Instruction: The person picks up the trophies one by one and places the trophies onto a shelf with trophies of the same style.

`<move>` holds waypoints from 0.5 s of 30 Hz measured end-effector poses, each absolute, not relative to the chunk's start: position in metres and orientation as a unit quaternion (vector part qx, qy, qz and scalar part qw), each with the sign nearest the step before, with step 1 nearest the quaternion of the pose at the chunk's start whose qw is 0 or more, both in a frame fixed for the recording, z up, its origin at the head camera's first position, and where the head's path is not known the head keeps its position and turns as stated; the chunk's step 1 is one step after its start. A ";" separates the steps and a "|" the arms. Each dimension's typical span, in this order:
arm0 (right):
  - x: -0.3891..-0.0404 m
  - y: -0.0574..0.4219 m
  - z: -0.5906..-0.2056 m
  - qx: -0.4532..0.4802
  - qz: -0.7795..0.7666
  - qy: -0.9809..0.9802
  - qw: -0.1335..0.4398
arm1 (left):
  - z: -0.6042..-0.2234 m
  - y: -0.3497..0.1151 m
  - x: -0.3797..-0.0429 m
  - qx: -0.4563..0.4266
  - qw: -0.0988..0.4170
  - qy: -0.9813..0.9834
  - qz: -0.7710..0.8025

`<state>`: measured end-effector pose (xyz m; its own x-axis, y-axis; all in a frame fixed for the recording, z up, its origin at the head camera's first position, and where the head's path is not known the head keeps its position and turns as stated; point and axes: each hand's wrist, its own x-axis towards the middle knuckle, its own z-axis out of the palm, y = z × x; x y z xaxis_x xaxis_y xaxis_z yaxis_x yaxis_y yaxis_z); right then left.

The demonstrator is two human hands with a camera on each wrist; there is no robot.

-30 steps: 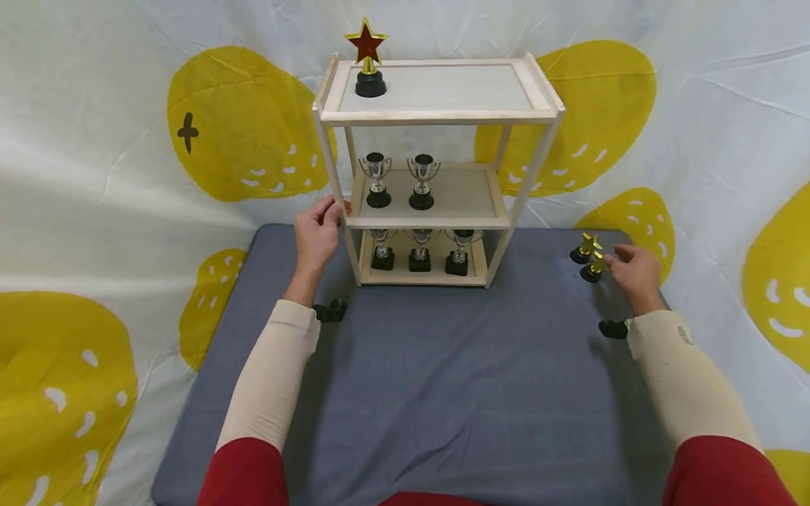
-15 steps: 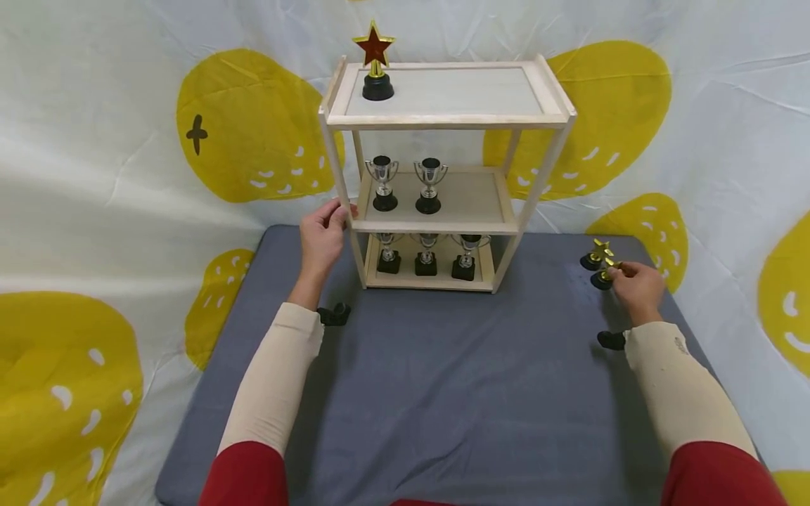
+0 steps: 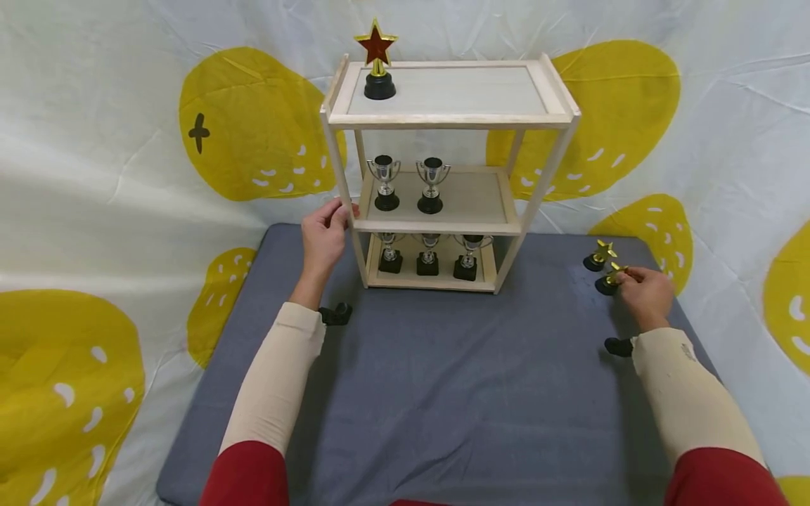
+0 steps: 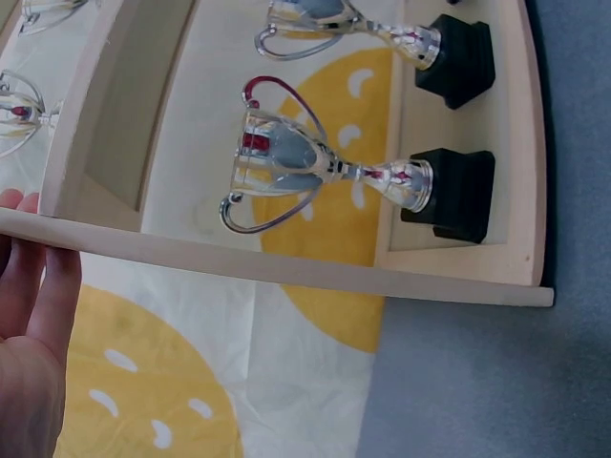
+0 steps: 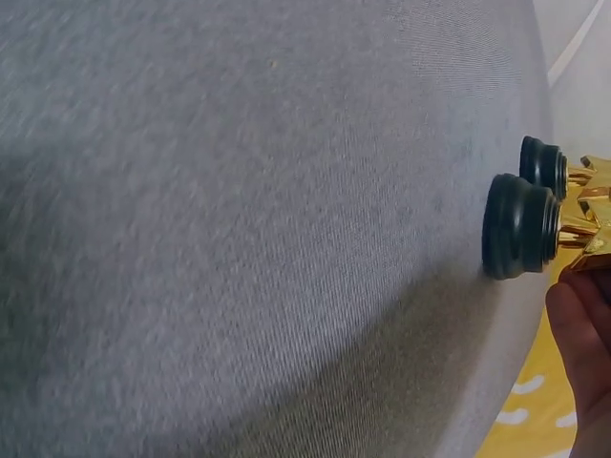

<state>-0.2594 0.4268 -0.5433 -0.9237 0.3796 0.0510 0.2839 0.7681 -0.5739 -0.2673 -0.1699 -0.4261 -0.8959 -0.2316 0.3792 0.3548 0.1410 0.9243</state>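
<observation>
My left hand (image 3: 324,235) grips the left front post of a pale wooden three-tier shelf (image 3: 436,227), its fingertips showing around the post in the left wrist view. At the right, my right hand (image 3: 647,295) pinches the gold star of the nearer small star trophy (image 3: 607,284), which has a round black base (image 5: 518,227). Just behind it stands a second star trophy (image 3: 595,261). A larger star trophy (image 3: 380,86) with a red face stands on the top shelf. Two silver cups, one being the left cup (image 3: 386,200), occupy the middle shelf.
Three silver cup trophies, including the right one (image 3: 465,268), stand on the bottom shelf on square black bases. A grey cloth (image 3: 436,379) covers the table. Behind hangs a white curtain (image 3: 120,140) with yellow fruit shapes.
My right hand has closed its fingers and thumb on the nearer star trophy's star. My left hand keeps its hold on the post. The head view has shifted slightly.
</observation>
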 end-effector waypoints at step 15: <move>-0.248 0.429 -0.541 -0.131 0.274 -0.948 0.094 | -0.425 -0.169 -0.267 -0.026 0.224 -0.728 -0.648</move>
<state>-0.2478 0.4294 -0.5405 -0.9480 0.2997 0.1070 0.1963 0.8155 -0.5444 -0.2668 -0.1689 -0.4255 -0.8987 -0.2515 0.3593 0.3278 0.1592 0.9312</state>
